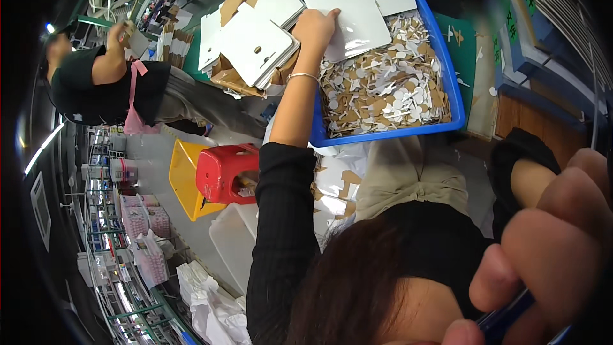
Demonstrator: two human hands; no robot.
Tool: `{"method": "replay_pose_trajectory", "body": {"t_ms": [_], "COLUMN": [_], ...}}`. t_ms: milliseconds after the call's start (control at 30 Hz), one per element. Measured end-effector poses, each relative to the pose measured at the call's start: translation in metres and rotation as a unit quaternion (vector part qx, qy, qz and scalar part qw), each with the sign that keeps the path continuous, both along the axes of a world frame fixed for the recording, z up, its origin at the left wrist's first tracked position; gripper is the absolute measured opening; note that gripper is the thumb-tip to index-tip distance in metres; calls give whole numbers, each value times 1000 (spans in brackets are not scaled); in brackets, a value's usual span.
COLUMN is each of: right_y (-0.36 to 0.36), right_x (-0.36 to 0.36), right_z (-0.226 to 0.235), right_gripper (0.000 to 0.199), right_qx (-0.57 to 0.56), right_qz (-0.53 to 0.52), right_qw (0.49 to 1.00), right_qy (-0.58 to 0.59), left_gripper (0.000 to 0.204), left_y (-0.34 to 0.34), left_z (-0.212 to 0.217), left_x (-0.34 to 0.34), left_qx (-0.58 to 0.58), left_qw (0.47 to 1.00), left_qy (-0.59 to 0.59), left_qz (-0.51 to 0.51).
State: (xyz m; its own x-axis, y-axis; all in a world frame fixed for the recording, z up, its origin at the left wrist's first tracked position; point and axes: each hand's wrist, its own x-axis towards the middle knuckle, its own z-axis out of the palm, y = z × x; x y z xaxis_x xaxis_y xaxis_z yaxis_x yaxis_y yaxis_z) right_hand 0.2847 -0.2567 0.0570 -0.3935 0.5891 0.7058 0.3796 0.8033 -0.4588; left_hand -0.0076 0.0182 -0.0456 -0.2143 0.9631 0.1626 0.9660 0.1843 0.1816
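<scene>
My left hand (316, 29) reaches to the far side and has the edge of a white card sheet (357, 25) in its grip, thumb on top. The sheet lies partly over a blue plastic tray (454, 118) full of small white and brown card scraps (396, 89). Left of that hand, white die-cut cards (255, 45) are stacked in an open brown carton (237, 80). My right hand (549, 249) is very close to the camera at the lower right, its fingers curled round a dark blue slim object (504, 316) whose kind is hidden.
A red stool (220, 172), a yellow crate (185, 182) and a translucent bin (233, 236) stand on the left. Another person (108, 83) works at the far left. Blue boxes (530, 45) line the right side. Shelving (102, 217) holds pink-filled containers (150, 259).
</scene>
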Motion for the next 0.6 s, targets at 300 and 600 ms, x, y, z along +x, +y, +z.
{"method": "replay_pose_trajectory", "body": {"t_ms": [300,600], "right_y": [11,21], "right_x": [-43,-39], "right_z": [41,-10], "right_gripper": [15,18], "right_qx": [-19,-5], "right_qz": [46,4], "right_qw": [999,997], "right_qy": [-13,82], "left_gripper": [59,58], "left_y": [13,9], "left_z": [-4,10], "left_x": [-8,2], "left_qx": [-37,-16], "left_qw": [999,999], "left_qy": [-11,-26], "left_qz": [31,33]}}
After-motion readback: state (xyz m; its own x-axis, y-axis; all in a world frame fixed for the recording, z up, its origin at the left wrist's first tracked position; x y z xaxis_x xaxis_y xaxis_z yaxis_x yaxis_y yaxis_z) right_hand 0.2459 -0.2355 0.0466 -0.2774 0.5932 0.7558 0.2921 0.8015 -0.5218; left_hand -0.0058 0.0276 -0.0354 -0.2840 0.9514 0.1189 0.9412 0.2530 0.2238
